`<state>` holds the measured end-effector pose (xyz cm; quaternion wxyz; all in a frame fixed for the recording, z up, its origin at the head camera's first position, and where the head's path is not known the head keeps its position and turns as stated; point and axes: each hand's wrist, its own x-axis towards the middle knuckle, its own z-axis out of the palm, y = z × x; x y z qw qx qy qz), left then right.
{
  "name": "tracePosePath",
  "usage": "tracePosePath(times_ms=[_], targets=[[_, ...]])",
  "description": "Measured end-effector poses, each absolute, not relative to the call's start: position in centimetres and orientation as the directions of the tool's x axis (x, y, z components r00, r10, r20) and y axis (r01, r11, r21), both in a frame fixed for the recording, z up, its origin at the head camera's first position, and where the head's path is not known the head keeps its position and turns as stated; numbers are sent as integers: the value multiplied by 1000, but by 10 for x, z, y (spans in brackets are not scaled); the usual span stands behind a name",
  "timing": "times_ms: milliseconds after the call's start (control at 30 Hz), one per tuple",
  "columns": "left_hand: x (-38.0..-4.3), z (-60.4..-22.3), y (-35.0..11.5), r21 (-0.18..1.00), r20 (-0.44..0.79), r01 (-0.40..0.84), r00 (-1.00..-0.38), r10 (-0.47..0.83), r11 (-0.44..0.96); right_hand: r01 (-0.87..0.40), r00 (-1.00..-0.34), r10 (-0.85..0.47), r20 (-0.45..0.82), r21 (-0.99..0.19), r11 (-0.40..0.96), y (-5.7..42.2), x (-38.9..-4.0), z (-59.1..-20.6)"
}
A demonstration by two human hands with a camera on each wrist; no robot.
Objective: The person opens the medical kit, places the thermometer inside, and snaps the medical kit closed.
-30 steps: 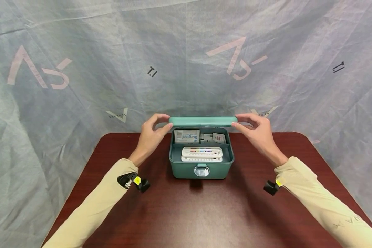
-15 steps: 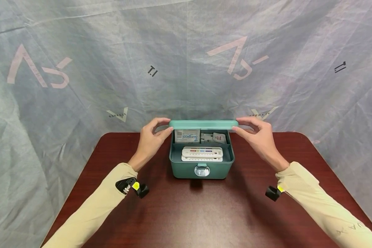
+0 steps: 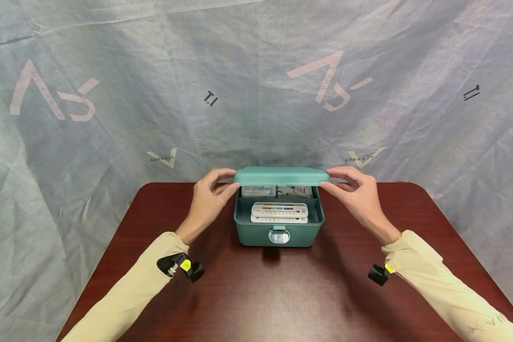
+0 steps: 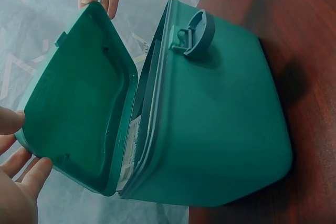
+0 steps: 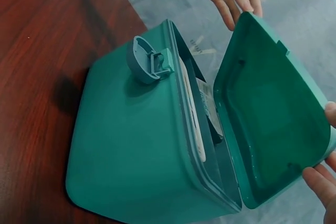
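Note:
A green storage box (image 3: 256,233) stands on the table with its hinged lid (image 3: 282,176) tilted up at the back. My left hand (image 3: 209,197) pinches the lid's left front corner between thumb and fingers. At the opposite corner, my right hand (image 3: 359,194) grips the lid the same way. Two white thermometer cards (image 3: 280,210) lie in the front compartment. Behind a divider sit a packet marked "Surgical" (image 3: 258,191) and small packets (image 3: 301,191), partly covered by the lid. The front latch (image 4: 198,35) hangs unfastened in the left wrist view.
The box rests near the back of a dark red-brown table (image 3: 278,294). Close behind it hangs a grey printed cloth (image 3: 256,95), with more cloth along both sides. A small black camera (image 3: 194,271) is strapped at each wrist.
Both hands have moved the lid down and forward. More of its top faces the head camera, and it now covers part of the back compartments. The box has stayed in place.

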<state>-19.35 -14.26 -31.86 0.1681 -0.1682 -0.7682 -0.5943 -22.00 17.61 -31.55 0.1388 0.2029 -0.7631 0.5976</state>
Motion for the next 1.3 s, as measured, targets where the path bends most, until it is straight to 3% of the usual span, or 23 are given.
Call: tracePosePath(times_ms=[1300], targets=[[-170, -337, -141, 838, 508, 505, -861, 42, 206, -532, -845, -167, 509, -831, 162, 179, -204, -344]])
